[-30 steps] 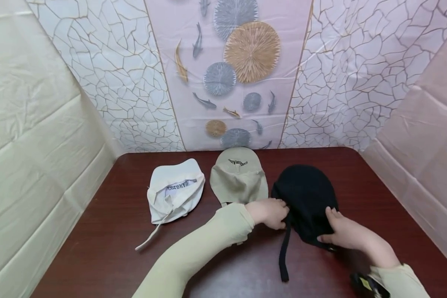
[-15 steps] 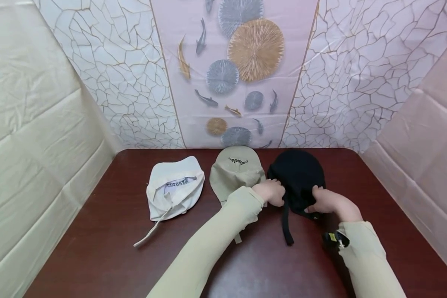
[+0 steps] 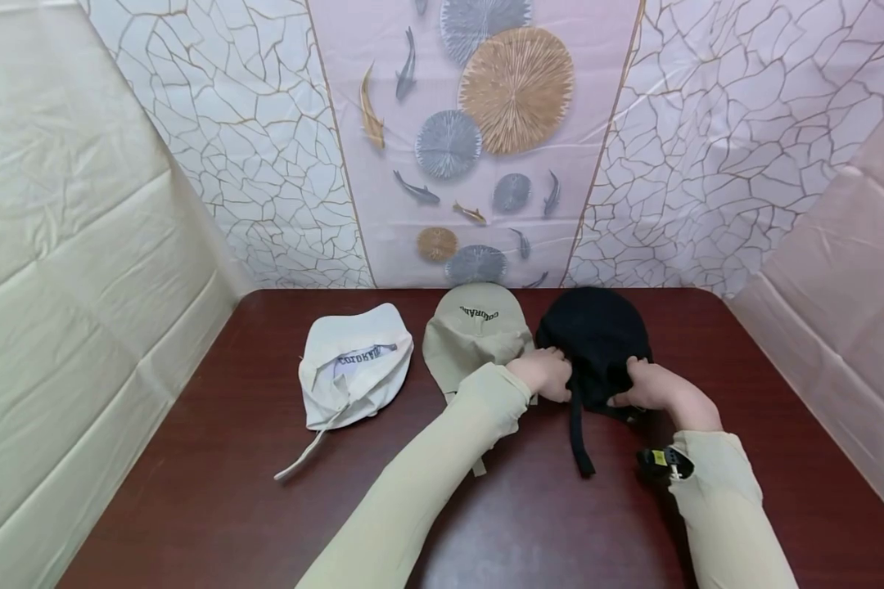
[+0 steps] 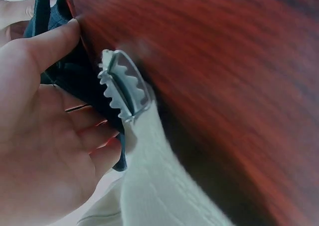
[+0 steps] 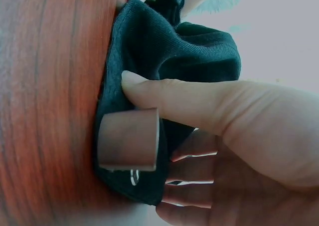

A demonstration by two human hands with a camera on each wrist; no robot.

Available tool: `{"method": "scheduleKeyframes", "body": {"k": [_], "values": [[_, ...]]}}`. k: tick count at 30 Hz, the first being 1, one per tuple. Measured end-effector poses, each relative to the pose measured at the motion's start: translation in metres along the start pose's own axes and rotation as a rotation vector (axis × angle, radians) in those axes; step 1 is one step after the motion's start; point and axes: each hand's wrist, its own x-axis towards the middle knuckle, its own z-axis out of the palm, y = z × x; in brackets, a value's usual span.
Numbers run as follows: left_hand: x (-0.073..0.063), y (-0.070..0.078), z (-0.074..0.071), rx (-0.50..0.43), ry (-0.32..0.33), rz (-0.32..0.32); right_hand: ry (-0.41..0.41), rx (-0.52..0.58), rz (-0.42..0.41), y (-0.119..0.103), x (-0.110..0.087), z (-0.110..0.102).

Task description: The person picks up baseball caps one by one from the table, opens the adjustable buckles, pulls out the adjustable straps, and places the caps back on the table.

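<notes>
A black cap (image 3: 597, 327) lies at the back right of the table, with its loose strap (image 3: 578, 438) trailing toward the front. My left hand (image 3: 545, 374) pinches its left lower edge; in the left wrist view the thumb and curled fingers (image 4: 102, 151) are on the dark cloth. On the opposite side, my right hand (image 3: 659, 388) grips the right lower edge. The right wrist view has the thumb (image 5: 164, 96) over the black fabric, fingers behind it, beside a metal buckle (image 5: 128, 138). A beige cap (image 3: 479, 323) lies just left, partly covered by my left hand and sleeve.
Farther left lies a white cap (image 3: 357, 368), its thin strap pointing to the front left. A toothed metal clasp (image 4: 124, 86) on a pale strap is close to my left hand. The dark red table (image 3: 214, 491) meets a patterned cloth backdrop (image 3: 280, 164) behind the caps.
Both hands have slid the black cap away from me, up to the table's back edge beside the beige cap. Over the last half second it has hardly moved; the view has shifted slightly.
</notes>
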Motion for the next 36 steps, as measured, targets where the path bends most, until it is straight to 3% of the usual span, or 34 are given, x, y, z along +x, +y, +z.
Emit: {"method": "scheduleKeyframes", "body": {"k": [10,15,19,23,27,32,36], "values": [[-0.001,-0.010,0.010,0.049,-0.046,-0.021,0.000,0.024,0.009,-0.011,0.007,0.007],[-0.021,-0.024,-0.004,-0.058,-0.037,0.005,0.078,0.004,0.020,-0.019,0.012,0.003],[-0.042,-0.053,-0.026,-0.088,0.028,0.013,0.176,-0.014,0.091,-0.034,0.011,-0.019],[-0.073,-0.094,-0.051,-0.111,0.118,-0.035,0.306,-0.072,0.102,-0.064,0.013,-0.045],[-0.114,-0.137,-0.065,-0.176,0.153,-0.131,0.391,-0.129,0.012,-0.107,0.021,-0.057],[-0.170,-0.192,-0.060,-0.201,0.167,-0.195,0.428,-0.159,-0.157,-0.172,0.034,-0.052],[-0.213,-0.224,-0.049,-0.211,0.145,-0.265,0.386,-0.140,-0.293,-0.215,0.040,-0.044]]}}
